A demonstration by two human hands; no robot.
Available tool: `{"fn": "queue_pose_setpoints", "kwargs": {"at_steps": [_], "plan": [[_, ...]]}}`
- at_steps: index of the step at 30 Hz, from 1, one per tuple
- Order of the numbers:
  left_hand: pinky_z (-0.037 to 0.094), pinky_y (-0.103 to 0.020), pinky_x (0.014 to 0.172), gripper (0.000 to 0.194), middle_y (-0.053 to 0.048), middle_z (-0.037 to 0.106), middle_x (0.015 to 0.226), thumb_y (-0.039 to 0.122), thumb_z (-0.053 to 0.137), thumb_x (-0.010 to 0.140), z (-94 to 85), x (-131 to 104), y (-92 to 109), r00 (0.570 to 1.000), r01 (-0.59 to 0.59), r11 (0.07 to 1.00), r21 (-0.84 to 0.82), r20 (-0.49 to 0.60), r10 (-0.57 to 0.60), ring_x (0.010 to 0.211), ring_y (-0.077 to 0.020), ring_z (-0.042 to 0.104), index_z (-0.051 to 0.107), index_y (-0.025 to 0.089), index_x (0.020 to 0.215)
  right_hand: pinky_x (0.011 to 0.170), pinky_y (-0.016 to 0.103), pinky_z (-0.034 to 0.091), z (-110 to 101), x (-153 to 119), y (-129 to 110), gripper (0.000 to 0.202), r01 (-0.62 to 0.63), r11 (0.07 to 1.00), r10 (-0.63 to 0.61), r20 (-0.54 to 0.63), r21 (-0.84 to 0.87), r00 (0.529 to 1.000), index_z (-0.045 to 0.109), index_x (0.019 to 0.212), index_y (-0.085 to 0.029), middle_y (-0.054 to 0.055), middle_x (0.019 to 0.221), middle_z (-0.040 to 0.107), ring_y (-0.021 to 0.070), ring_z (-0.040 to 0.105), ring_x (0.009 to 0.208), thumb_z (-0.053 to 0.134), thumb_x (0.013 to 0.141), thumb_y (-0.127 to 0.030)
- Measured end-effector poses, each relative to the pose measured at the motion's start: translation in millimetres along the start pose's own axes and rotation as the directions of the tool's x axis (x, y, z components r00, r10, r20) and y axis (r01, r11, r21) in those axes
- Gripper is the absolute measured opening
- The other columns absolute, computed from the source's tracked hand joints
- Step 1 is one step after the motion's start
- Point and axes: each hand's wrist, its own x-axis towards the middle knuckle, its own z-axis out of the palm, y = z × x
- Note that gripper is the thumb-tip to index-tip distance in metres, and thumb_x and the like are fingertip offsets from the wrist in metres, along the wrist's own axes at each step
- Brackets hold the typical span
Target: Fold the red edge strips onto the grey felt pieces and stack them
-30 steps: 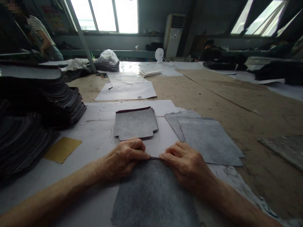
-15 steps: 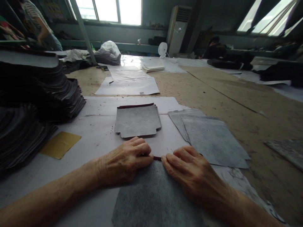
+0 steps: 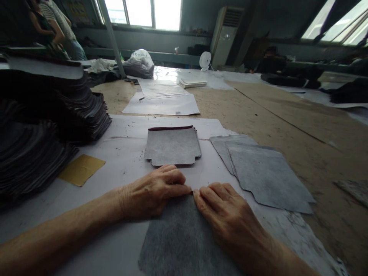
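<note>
A grey fabric-like panel [image 3: 178, 237] lies on the white paper in front of me, its far edge under my fingers. My left hand [image 3: 161, 189] is closed on that edge, thumb and fingers pressed together. Close beside it, my right hand [image 3: 222, 211] pinches the same edge, the fingertips of both hands almost touching. A tiny dark bit of the edge shows between them; the rest is covered by fingers. Just beyond sits a small stack of grey panels [image 3: 174, 145] with a dark red folded strip along the top. To the right, more grey panels [image 3: 264, 174] overlap flat.
Tall piles of dark panels [image 3: 80, 107] stand at the left. A yellowish-gold card [image 3: 82, 169] lies before them. White sheets [image 3: 163, 103], a bagged bundle [image 3: 140, 63] and a small white fan [image 3: 205, 61] are farther back. People [image 3: 61, 30] stand far left; another sits far right.
My fingertips have come closer together along the panel's far edge, covering most of the dark red strip. The view has shifted slightly left, so things appear farther right.
</note>
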Motion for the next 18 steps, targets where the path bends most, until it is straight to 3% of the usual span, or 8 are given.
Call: {"fn": "queue_pose_setpoints", "kwargs": {"at_steps": [5, 11, 15, 18], "plan": [[0.046, -0.026, 0.069, 0.030, -0.007, 0.056, 0.086, 0.005, 0.041, 0.084, -6.0, -13, -5, 0.989, 0.076, 0.994, -0.083, -0.117, -0.086, 0.078, -0.0131, 0.051, 0.057, 0.015, 0.107, 0.068, 0.035, 0.040, 0, 2, 1, 0.036, 0.003, 1.000, -0.004, -0.038, -0.010, 0.999, 0.063, 0.089, -0.006, 0.009, 0.080, 0.059, 0.0175, 0.047, 0.073, 0.027, 0.089, -0.007], [0.045, -0.026, 0.068, 0.028, -0.006, 0.055, 0.083, 0.002, 0.041, 0.080, -5.3, -16, -7, 0.993, 0.040, 0.999, -0.023, -0.107, -0.042, 0.074, -0.0123, 0.049, 0.060, 0.015, 0.095, 0.067, 0.034, 0.040, 3, 4, 2, 0.033, -0.017, 1.000, 0.018, -0.027, 0.019, 0.999, 0.057, 0.107, -0.009, 0.006, 0.080, 0.060, 0.0162, 0.049, 0.071, 0.029, 0.090, -0.010], [0.045, -0.028, 0.069, 0.025, -0.007, 0.055, 0.084, 0.001, 0.042, 0.077, -6.5, -14, -6, 0.998, 0.011, 0.999, 0.032, -0.070, -0.009, 0.074, -0.0138, 0.047, 0.060, 0.013, 0.092, 0.070, 0.034, 0.040, 1, 6, 1, 0.033, 0.000, 1.000, 0.000, 0.019, -0.009, 1.000, 0.057, 0.106, -0.010, 0.006, 0.081, 0.060, 0.0154, 0.049, 0.071, 0.030, 0.089, -0.009], [0.046, -0.030, 0.069, 0.025, -0.008, 0.054, 0.082, 0.000, 0.042, 0.075, -7.1, -13, -4, 0.998, -0.019, 0.998, 0.062, -0.060, 0.022, 0.074, -0.0150, 0.046, 0.059, 0.011, 0.089, 0.076, 0.039, 0.040, -2, 12, -3, 0.033, 0.044, 0.991, -0.038, 0.043, -0.128, 0.998, 0.060, 0.100, -0.009, 0.008, 0.082, 0.059, 0.0178, 0.051, 0.074, 0.030, 0.086, -0.005]]}}
